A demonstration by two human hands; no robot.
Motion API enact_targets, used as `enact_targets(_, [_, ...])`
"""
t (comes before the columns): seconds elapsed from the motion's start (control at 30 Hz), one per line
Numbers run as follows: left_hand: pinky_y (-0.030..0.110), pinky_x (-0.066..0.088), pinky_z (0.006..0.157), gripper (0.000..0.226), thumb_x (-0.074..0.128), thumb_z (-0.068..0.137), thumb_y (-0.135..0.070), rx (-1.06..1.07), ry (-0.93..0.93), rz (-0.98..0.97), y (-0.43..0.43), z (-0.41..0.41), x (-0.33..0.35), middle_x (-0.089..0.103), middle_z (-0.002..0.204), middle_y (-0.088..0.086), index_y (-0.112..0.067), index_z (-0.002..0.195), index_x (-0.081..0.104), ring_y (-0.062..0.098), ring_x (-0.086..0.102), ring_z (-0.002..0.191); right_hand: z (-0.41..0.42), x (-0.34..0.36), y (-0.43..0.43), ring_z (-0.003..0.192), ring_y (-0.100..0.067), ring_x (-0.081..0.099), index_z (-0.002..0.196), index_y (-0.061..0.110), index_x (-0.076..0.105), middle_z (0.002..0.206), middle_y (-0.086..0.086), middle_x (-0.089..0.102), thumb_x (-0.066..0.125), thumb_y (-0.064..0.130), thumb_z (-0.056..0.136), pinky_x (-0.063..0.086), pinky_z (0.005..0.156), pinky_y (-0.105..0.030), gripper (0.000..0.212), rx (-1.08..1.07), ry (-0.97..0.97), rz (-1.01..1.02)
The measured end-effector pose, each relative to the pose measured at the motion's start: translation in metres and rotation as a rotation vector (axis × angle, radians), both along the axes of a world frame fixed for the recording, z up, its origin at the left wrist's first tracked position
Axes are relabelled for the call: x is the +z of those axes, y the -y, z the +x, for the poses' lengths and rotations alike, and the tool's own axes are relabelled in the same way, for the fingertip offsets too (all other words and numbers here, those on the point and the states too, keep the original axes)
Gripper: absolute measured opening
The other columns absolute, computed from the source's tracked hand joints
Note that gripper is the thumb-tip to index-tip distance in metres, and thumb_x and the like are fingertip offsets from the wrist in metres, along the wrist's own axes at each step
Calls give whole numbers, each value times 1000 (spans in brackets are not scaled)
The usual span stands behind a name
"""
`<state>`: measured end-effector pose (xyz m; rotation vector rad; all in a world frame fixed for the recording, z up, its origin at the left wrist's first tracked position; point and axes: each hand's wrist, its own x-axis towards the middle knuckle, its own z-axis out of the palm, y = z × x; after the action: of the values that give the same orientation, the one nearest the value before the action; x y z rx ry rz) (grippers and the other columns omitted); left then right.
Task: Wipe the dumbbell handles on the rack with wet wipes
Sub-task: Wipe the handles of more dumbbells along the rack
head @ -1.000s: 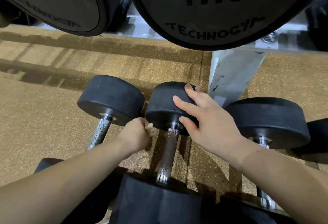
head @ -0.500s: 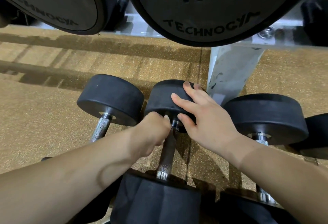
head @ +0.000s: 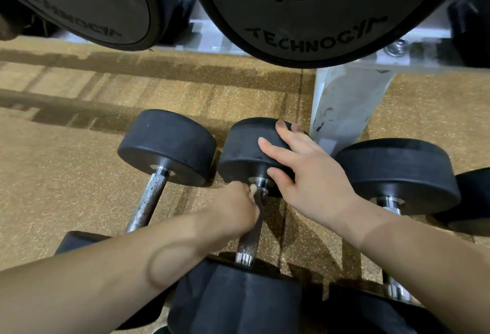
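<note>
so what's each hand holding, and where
The left hand grips the middle dumbbell's handle at its far end; the right hand rests on that dumbbell's far head.

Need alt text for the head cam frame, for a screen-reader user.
The left hand grips the knurled metal handle of the middle black rubber dumbbell, while the right hand rests with straight fingers on its far head. No wipe is clearly visible. A larger black dumbbell marked 17.5 sits above.
</note>
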<state>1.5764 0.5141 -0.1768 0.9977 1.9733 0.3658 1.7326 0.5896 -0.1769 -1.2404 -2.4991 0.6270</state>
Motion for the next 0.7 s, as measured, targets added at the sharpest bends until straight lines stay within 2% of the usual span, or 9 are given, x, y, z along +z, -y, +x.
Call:
enact_targets(0.1, [14, 34, 45, 37, 51, 105, -21, -167, -26, -190, 25, -13, 11, 53, 64, -4, -12, 68, 53, 12, 49, 59, 3, -2, 1, 160, -15, 12, 154, 49, 40, 172, 12, 20, 58, 35, 104, 39, 119, -37, 55, -13, -17, 12])
enact_targets(0.17, [16, 37, 50, 35, 53, 102, -21, -242, -51, -320, 23, -29, 16, 56, 64, -5, -13, 68, 57, 12, 50, 60, 3, -3, 1, 160, -16, 12, 154, 49, 40, 171, 12, 20, 58, 35, 104, 42, 119, -39, 55, -14, -19, 14])
enact_targets(0.23, [19, 42, 55, 32, 54, 102, -20, -153, -22, -238, 8, -39, 14, 61, 67, -1, -13, 72, 63, 13, 55, 61, 3, -2, 1, 160, -16, 12, 154, 49, 40, 171, 12, 20, 58, 36, 104, 41, 119, -39, 55, -12, -12, 14])
enact_targets(0.33, [21, 47, 60, 23, 52, 102, -11, -82, -49, -51, -3, -28, 8, 67, 81, 4, -10, 83, 65, 20, 65, 77, 0, 0, 1, 160, -16, 13, 154, 48, 41, 172, 11, 21, 58, 36, 104, 38, 121, -38, 55, -5, -11, 24])
enact_targets(0.43, [24, 43, 58, 23, 50, 99, -14, -251, -103, -110, 15, -4, 9, 67, 81, 10, -11, 78, 57, 27, 66, 76, -2, -1, 1, 160, -17, 14, 154, 47, 42, 171, 10, 22, 59, 34, 103, 41, 119, -40, 55, -17, -21, 30])
enact_targets(0.5, [22, 43, 54, 28, 49, 101, -17, -347, -92, -190, 29, -7, 13, 61, 73, 4, -13, 74, 54, 19, 59, 65, 1, -2, 3, 160, -17, 14, 154, 47, 42, 172, 9, 22, 59, 34, 103, 42, 119, -41, 55, -21, -24, 24])
enact_targets(0.6, [31, 45, 64, 32, 48, 105, -25, -606, -180, -330, 29, -15, 25, 56, 74, 2, -14, 76, 53, 15, 47, 64, 6, -4, 2, 160, -17, 14, 155, 48, 40, 172, 11, 21, 59, 35, 103, 42, 119, -43, 56, -21, -25, 24])
enact_targets(0.67, [28, 42, 63, 32, 48, 105, -28, -592, -231, -313, 15, -21, 29, 62, 80, 7, -12, 79, 58, 22, 54, 71, 4, -3, 2, 160, -17, 14, 154, 48, 41, 171, 11, 21, 59, 35, 103, 43, 118, -43, 55, -16, -27, 20])
enact_targets(0.7, [28, 43, 63, 32, 47, 104, -25, -501, -215, -259, 4, -23, 27, 65, 82, 10, -10, 79, 59, 27, 61, 74, 3, -3, 1, 160, -17, 15, 154, 48, 42, 171, 11, 22, 59, 35, 103, 44, 117, -43, 55, -17, -28, 22])
